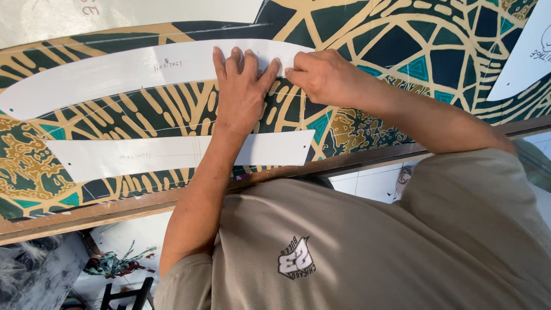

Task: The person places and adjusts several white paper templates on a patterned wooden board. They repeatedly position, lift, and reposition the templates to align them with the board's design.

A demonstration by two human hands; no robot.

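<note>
A long curved white paper pattern [115, 74] lies on a batik cloth [402, 46] printed in dark green, tan and teal. My left hand [241, 92] lies flat on the pattern's right end, fingers spread, pressing it down. My right hand [321, 74] is just to the right, with its fingertips pinched together at the pattern's tip. I cannot see whether anything is between those fingers. A second, straighter white pattern [143, 155] lies on the cloth below, and my left forearm crosses over it.
The cloth is spread over a table with a wooden front edge [115, 209]. Another white pattern piece [528, 57] lies at the upper right. Below the table are fabric scraps [115, 264] on the floor and a black stand [129, 295].
</note>
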